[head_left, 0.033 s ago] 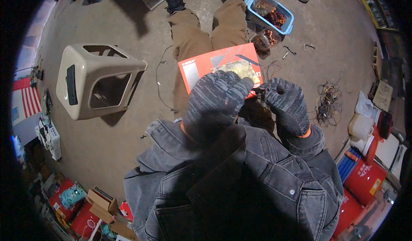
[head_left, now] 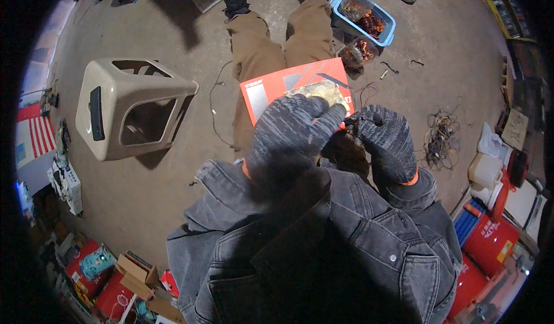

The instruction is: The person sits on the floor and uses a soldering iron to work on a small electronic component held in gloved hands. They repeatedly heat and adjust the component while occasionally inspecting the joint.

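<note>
Both hands wear grey knitted gloves with orange cuffs and meet above my lap. My left hand is closed, its back toward me, at the edge of a worn yellowish flat piece on a red and white cardboard box. Its fingertips are mostly hidden. My right hand is closed in a pinch around the end of a small dark piece with a bit of red, between the two hands. What kind of thing it is stays unclear. Thin wires show beyond the right hand.
A beige plastic stool lies on its side at left. A blue basket holds copper-coloured scrap beside my right leg, with a clear container next to it. Tangled wires lie at right. Red drums stand at lower right.
My left hand has turned slightly, and its thumb side has shifted a little toward the right hand. Less red shows between the hands. The right hand has barely moved.
</note>
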### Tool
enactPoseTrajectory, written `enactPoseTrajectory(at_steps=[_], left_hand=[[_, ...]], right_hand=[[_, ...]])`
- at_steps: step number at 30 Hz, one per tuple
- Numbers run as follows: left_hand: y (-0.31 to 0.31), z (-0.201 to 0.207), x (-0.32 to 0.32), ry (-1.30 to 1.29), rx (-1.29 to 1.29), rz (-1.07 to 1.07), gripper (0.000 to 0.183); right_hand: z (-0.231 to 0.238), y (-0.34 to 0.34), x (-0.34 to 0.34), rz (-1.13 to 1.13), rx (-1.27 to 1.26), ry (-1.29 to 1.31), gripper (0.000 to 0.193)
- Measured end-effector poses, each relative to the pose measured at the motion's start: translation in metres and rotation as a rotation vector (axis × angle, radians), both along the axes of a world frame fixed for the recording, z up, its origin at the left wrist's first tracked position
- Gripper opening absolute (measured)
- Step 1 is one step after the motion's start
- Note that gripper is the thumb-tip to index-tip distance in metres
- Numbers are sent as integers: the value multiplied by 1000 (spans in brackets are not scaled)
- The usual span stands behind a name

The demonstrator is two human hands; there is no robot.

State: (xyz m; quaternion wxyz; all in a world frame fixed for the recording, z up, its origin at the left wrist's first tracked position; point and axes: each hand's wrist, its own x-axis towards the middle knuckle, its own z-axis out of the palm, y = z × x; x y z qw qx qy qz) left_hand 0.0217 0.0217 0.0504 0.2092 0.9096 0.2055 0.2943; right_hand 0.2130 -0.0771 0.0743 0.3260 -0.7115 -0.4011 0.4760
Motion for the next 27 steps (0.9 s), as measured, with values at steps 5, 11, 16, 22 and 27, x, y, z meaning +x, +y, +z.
enactPoseTrajectory(at_steps=[5,11,16,22,27], left_hand=[[-2,3,-3,78,103,-10,30],[-4,-9,-10,7,63,-127,25],[-4,-11,-16,46,109,-174,26],[2,-17,-21,141,-109,-336,28],[-3,-22,-22,141,-116,-321,28]], right_hand=[[-13,-1,2,89,253,56,22],[-12,0,3,58,147,293,27],[1,1,4,66,10,254,29],[3,1,1,103,46,152,21],[-1,-2,-2,61,99,183,18]])
